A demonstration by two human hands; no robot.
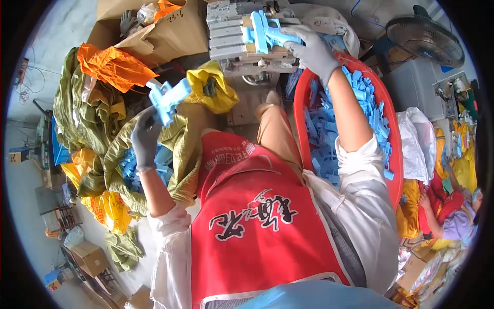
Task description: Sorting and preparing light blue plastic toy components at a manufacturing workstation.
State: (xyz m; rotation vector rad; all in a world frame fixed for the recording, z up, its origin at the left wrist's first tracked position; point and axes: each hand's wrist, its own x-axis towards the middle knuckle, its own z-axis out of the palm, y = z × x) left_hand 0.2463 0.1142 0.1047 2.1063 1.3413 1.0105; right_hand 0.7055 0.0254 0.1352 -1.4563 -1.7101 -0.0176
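My left hand [144,138], in a grey glove, is closed on a light blue plastic toy pistol [169,100], held up above an open olive-green woven sack [186,154]. Blue plastic pieces [160,164] lie inside that sack. Ahead of me, my gloved right hand [316,51] has its fingers around the grip of another light blue toy pistol [262,32]. That one rests on the bed of a grey metal machine [222,41], its barrel end pointing left. Below my right forearm, a red tub [395,149] is heaped with blue plastic parts [321,136].
A cardboard box [177,33] stands at the far left, with an orange bag [116,67] in front of it. A yellow bag [218,92] sits between the sack and the machine. At the far right is a black fan [424,38]. Another person [455,216] sits at the right.
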